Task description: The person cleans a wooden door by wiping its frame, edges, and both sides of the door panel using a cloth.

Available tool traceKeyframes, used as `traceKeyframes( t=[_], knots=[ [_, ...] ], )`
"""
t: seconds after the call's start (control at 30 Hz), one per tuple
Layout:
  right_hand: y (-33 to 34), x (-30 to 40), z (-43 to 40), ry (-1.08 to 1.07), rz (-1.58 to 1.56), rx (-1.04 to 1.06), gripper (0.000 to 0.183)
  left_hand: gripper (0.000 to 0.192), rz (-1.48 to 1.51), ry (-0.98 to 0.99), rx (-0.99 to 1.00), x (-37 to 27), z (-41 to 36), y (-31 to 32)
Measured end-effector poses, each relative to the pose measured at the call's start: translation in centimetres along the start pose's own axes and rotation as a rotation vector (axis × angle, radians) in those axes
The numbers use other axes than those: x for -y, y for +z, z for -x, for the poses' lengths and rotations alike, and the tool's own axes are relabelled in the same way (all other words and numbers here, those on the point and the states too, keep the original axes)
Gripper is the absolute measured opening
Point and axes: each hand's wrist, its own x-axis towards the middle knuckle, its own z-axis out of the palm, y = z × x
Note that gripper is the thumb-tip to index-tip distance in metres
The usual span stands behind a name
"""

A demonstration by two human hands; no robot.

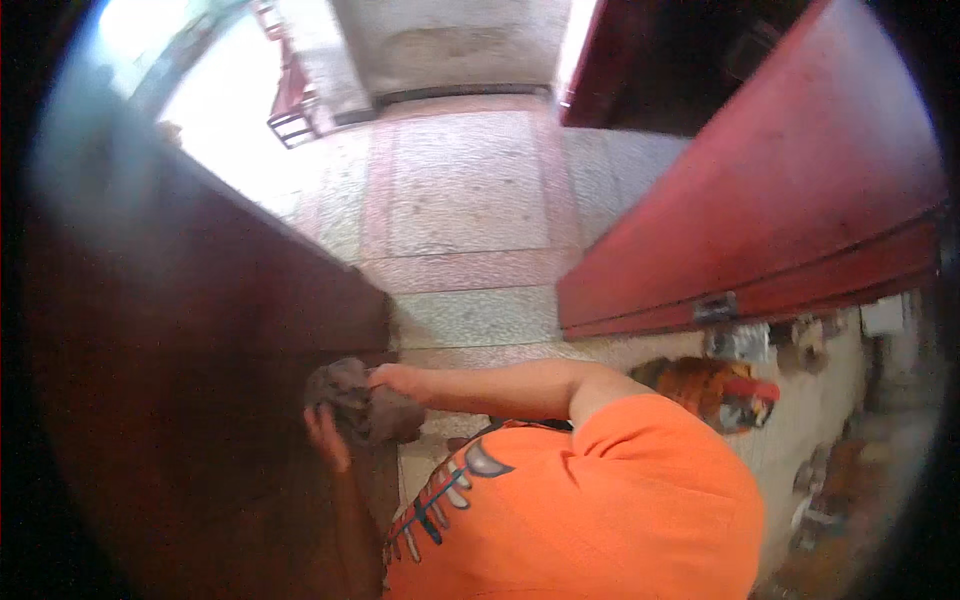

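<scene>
A crumpled grey-brown cloth (349, 397) is bunched between my two hands, close to a dark wooden door panel (202, 322) on the left. My right hand (394, 379) grips the upper right side of the cloth, the bare arm stretched across from my orange sleeve. At the cloth's lower left, my left hand (328, 439) lies against it with fingers pointing up, and part of that hand is in shadow. Whether the cloth touches the door panel is hard to tell.
A red door leaf (720, 210) with a dark metal fitting (715, 307) slants across the right. Behind it, a filled bag (697, 390) and blurred items stand along the floor. Ahead, a patterned stone-tile floor (465, 187) leads to a wall (457, 45). A reddish wooden chair (291, 105) stands upper left.
</scene>
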Motion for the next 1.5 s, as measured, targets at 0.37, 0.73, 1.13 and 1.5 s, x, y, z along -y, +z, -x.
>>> traceKeyframes(
  t=[0.37,0.73,1.13,1.5],
  knots=[
    [8.1,7.8,-13.1,-0.603,0.371,-0.343,0.072,0.044,-0.005,-0.326,0.686,8.1,10.9,2.1],
    [4.6,3.2,-24.0,-1.074,1.096,-0.78,0.064,0.04,-0.138,-0.397,0.924,11.2,9.0,0.2],
    [-17.4,-10.0,-32.6,-0.713,0.731,-0.777,0.048,0.043,0.005,-0.428,1.107,13.8,9.9,9.1],
    [-16.2,4.2,-35.2,-1.19,0.684,-0.912,0.058,0.063,-0.456,-0.126,1.448,20.9,16.8,17.8]
  ],
)
